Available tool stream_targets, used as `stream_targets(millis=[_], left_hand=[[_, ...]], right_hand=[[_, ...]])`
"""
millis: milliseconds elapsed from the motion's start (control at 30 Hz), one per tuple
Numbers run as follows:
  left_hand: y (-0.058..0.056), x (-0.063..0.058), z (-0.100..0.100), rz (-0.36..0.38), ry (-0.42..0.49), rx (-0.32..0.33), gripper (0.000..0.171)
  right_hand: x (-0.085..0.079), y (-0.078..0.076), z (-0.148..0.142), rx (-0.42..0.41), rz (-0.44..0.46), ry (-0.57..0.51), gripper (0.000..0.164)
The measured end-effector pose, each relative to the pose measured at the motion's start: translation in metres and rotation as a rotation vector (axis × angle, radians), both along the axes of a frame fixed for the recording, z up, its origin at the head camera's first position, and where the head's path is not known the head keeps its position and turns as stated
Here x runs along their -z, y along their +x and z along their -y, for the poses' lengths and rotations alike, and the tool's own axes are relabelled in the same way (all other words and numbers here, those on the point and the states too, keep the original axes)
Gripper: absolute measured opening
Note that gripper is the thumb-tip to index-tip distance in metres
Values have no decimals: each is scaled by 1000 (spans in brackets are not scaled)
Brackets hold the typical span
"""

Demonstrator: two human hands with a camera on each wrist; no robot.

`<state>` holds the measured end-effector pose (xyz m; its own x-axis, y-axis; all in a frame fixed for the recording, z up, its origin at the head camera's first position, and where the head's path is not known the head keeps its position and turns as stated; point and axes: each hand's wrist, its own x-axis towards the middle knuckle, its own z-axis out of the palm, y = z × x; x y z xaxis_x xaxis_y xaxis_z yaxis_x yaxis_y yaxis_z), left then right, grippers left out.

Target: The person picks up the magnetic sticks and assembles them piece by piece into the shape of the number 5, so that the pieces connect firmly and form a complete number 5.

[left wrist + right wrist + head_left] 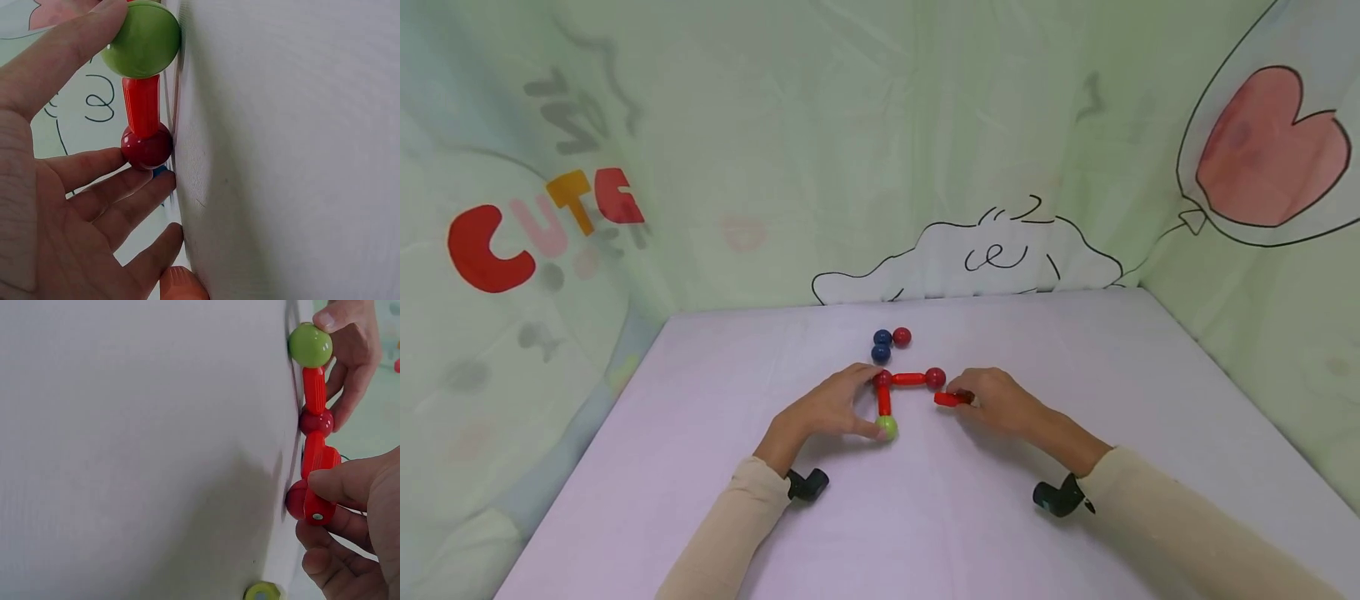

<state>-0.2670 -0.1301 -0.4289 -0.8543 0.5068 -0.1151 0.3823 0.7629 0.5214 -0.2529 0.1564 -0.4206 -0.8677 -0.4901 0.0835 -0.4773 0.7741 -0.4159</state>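
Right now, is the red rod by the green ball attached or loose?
Attached: the left wrist view shows the red rod meeting the green ball at one end, a red ball at the other.

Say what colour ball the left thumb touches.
The ball is green, clearest in the left wrist view.

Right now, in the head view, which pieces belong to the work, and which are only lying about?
Seem in use:
green ball
corner red ball
end red ball
two connecting red sticks
held red stick, in the right hand

Seem just lying about:
two blue balls
rear red ball
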Motion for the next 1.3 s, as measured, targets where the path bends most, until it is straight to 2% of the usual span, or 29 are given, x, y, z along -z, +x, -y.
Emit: stream_targets(millis=[133, 433, 833, 1133, 1300], left_hand=[[2, 1, 0, 9, -8, -8, 100], [1, 7, 3, -12, -5, -13, 101], [0, 3, 3, -19, 10, -14, 101], [-3, 5, 2, -18, 13, 3, 101], [-2, 5, 1, -15, 18, -6, 100]], right_hand=[[0, 4, 7, -20, 42, -14, 28], [-3, 5, 23, -94, 51, -19, 26], [-7, 8, 35, -207, 10, -6, 25], [-4, 12, 40, -159, 85, -7, 26], [-2, 15, 40, -162, 81, -24, 26]])
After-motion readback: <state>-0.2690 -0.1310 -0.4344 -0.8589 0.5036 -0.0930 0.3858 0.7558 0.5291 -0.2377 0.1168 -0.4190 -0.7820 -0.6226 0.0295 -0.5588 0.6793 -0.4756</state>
